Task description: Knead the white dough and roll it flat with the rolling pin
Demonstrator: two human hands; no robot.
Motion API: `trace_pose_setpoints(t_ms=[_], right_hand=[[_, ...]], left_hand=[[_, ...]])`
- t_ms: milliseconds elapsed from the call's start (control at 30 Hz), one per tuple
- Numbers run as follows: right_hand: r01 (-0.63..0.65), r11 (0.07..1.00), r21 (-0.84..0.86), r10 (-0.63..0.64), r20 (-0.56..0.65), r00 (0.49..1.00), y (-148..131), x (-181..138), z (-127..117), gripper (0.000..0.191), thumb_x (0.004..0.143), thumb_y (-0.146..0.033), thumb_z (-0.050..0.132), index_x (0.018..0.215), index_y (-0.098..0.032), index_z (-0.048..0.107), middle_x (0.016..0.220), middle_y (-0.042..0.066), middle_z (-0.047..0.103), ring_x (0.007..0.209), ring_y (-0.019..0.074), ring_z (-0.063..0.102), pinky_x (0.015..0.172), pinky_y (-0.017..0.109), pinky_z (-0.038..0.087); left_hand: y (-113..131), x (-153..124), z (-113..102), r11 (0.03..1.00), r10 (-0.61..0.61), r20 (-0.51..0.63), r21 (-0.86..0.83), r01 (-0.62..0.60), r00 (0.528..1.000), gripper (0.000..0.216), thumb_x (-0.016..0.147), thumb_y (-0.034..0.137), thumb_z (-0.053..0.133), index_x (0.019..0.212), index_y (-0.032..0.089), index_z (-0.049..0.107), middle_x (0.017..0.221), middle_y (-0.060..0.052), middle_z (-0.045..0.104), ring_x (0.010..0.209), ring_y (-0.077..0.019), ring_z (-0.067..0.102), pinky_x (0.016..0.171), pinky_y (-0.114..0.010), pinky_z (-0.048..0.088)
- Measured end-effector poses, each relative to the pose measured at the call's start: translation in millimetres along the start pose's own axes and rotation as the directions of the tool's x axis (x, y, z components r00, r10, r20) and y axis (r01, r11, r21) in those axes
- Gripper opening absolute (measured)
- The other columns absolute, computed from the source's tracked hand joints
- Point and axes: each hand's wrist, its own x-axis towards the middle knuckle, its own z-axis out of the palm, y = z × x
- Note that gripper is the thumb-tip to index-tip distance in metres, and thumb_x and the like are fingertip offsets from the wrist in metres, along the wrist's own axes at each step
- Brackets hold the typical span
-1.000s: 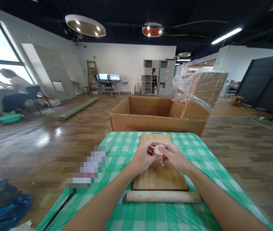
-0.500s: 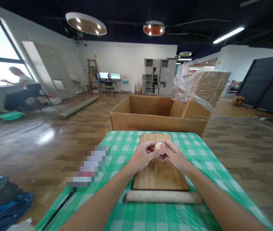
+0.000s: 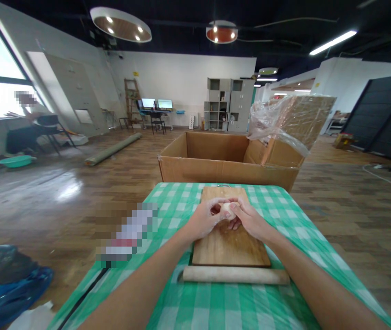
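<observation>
A small pale lump of dough (image 3: 227,210) is pinched between both my hands, just above a wooden cutting board (image 3: 230,243). My left hand (image 3: 205,220) curls round its left side and my right hand (image 3: 247,217) closes on its right side with fingers folded over it. The board lies on a table with a green-and-white checked cloth (image 3: 175,215). A wooden rolling pin (image 3: 236,275) lies across the near end of the board, close to my forearms.
A large open cardboard box (image 3: 228,160) stands just beyond the table's far edge, with plastic-wrapped cartons (image 3: 290,121) at its right. A blue bag (image 3: 4,279) lies on the floor at left. Another person (image 3: 30,130) sits by the far left window.
Both hands kept working the dough, covering more of it. The view tilted down slightly, so the board and box sit a little higher in the picture.
</observation>
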Motion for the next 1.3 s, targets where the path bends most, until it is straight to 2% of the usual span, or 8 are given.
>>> trace_pose_setpoints(t_ms=[100,267,433,600,867,1000,1133,1300], right_hand=[[-0.024,0.991,-0.128,0.019,-0.042,0.999,-5.1,1.0,-10.6,0.047,0.1,-0.059,0.043,0.127,-0.022,0.05,0.076,0.001,0.069,0.06,0.0165,0.067,0.054,0.029,0.052],[0.059,0.92,-0.387,-0.076,-0.03,0.997,-38.0,-0.8,-28.4,0.033,0.094,-0.053,0.057,0.091,-0.022,0.066,0.083,0.006,0.072,0.066,0.019,0.066,0.055,0.031,0.048],[0.173,0.723,-0.669,0.001,0.25,0.968,-77.5,-42.9,-22.2,0.026,0.076,-0.048,0.078,0.082,-0.024,0.069,0.074,0.001,0.07,0.065,0.0196,0.062,0.053,0.029,0.041],[0.153,0.399,-0.904,0.086,0.203,0.975,-76.5,-106.0,3.0,0.048,0.055,-0.047,0.091,0.085,-0.024,0.062,0.089,0.003,0.069,0.074,0.0242,0.062,0.059,0.031,0.041],[0.275,0.145,-0.95,-0.005,0.278,0.961,-43.0,-139.9,24.7,0.016,0.085,-0.03,0.074,0.093,-0.02,0.064,0.095,0.009,0.069,0.089,0.0297,0.066,0.077,0.04,0.048],[0.336,0.151,-0.93,-0.102,0.323,0.941,-50.0,-132.7,7.5,0.01,0.095,-0.029,0.059,0.089,-0.021,0.061,0.085,0.007,0.067,0.069,0.0233,0.063,0.061,0.036,0.041],[0.221,0.164,-0.961,-0.127,0.202,0.971,-65.7,-93.8,-28.5,0.025,0.105,-0.033,0.038,0.095,-0.021,0.058,0.088,0.007,0.067,0.064,0.021,0.06,0.055,0.034,0.033],[0.255,0.165,-0.953,-0.073,0.246,0.967,-61.6,-43.1,-50.3,0.032,0.106,-0.041,0.036,0.101,-0.019,0.058,0.099,0.01,0.068,0.081,0.0224,0.062,0.066,0.032,0.038]], left_hand=[[-5.7,-1.0,-4.8,0.995,-0.008,0.011,0.095,0.007,1.0,0.037,0.088,0.038,0.066,0.12,0.019,0.067,0.098,-0.005,0.072,0.084,-0.0199,0.064,0.075,-0.03,0.046],[-7.5,-4.7,-8.3,0.93,0.013,0.014,0.366,-0.018,1.0,0.03,0.085,0.04,0.068,0.109,0.023,0.067,0.093,-0.003,0.068,0.082,-0.021,0.06,0.074,-0.03,0.041],[-8.2,-4.0,-12.4,0.87,0.035,-0.059,0.493,-0.002,0.998,0.028,0.078,0.044,0.075,0.091,0.021,0.066,0.096,-0.004,0.063,0.086,-0.0211,0.057,0.074,-0.03,0.038],[-13.4,-6.0,-13.4,0.902,-0.01,-0.037,0.432,0.025,0.999,0.031,0.077,0.048,0.074,0.076,0.021,0.058,0.071,0.002,0.059,0.064,-0.0165,0.051,0.059,-0.028,0.029],[-3.4,-11.0,-2.7,0.936,0.039,0.014,0.349,-0.042,0.999,0.031,0.085,0.052,0.066,0.083,0.021,0.065,0.078,-0.002,0.068,0.067,-0.0191,0.058,0.06,-0.029,0.035],[12.4,-2.2,-30.3,0.933,0.074,-0.094,0.357,-0.036,0.993,0.043,0.098,0.051,0.043,0.08,0.019,0.065,0.076,-0.004,0.068,0.07,-0.02,0.06,0.065,-0.031,0.039],[31.6,1.2,-63.3,0.895,0.156,-0.176,0.441,-0.064,0.972,0.043,0.102,0.049,0.038,0.09,0.019,0.066,0.082,-0.003,0.069,0.077,-0.0194,0.062,0.071,-0.03,0.042],[37.5,-4.9,-53.5,0.651,0.209,-0.066,0.754,-0.089,0.976,0.041,0.105,0.042,0.032,0.093,0.019,0.064,0.093,-0.006,0.066,0.089,-0.0212,0.061,0.078,-0.032,0.043]])
